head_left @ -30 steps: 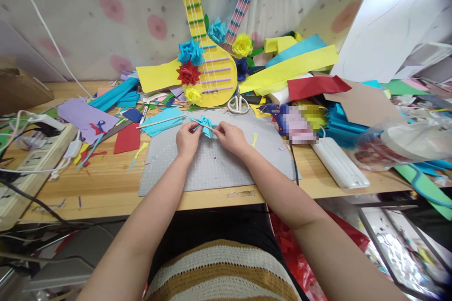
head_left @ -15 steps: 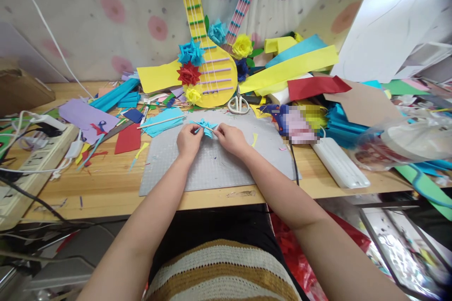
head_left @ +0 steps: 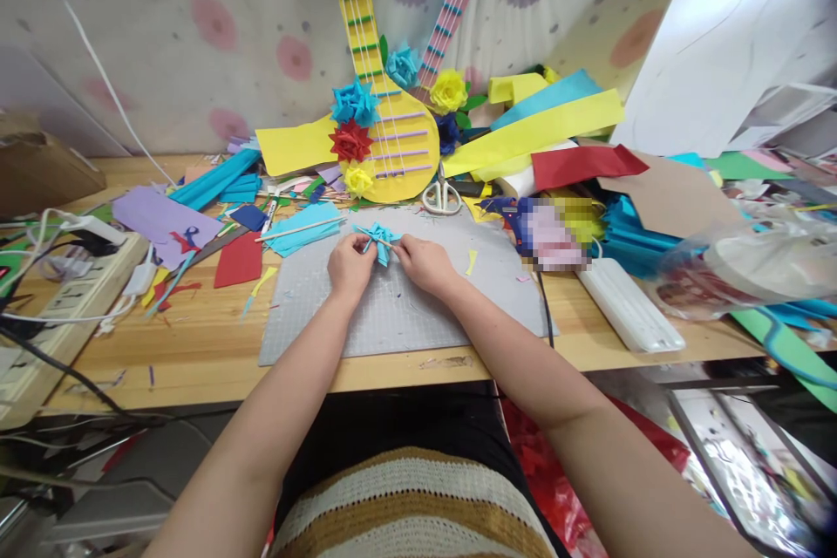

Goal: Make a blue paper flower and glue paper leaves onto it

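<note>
Evidently the left hand (head_left: 351,267) pinches a blue paper flower (head_left: 383,232) over the far edge of the grey cutting mat (head_left: 405,323); the right hand (head_left: 424,263), fingertips together, grips a thin stick (head_left: 375,235) across it.

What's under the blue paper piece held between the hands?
The gray mat shows around the blue paper piece. Whatever lies directly beneath it or behind the left hand and right hand is covered and cannot be seen.
</note>
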{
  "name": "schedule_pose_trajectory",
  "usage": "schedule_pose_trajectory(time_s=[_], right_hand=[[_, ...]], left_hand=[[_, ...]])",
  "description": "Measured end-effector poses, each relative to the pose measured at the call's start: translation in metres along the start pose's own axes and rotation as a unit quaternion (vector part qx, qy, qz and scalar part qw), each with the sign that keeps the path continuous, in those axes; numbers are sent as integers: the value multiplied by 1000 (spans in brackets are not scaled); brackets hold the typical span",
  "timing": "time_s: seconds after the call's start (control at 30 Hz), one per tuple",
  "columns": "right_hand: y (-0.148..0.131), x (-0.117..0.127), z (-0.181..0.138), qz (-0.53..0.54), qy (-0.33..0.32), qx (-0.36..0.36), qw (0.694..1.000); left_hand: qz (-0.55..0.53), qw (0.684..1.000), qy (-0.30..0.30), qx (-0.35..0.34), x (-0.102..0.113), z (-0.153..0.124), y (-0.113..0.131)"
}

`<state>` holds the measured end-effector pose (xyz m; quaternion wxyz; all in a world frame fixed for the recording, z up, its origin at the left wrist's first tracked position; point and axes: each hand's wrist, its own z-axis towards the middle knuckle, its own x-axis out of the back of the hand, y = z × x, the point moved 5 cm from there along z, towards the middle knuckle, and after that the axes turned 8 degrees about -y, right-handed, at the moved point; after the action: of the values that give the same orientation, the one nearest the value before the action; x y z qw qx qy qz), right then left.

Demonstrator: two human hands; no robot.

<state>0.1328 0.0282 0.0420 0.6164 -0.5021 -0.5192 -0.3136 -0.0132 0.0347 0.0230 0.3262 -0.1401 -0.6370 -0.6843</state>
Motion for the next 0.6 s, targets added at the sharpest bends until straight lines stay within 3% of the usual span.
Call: schedule_pose_trajectory(time_s=[0.27,0.4,0.6], right_hand=[[2,1,-1,18,29,22,999],[3,0,-1,14,22,13,1000],[3,-2,0,9,16,19,1000]], left_hand=[[-15,1000,5,4,0,-1,-6],[-18,999,5,-27,1,-1,-2],[-21,1000,0,-8,-1,0,-5]])
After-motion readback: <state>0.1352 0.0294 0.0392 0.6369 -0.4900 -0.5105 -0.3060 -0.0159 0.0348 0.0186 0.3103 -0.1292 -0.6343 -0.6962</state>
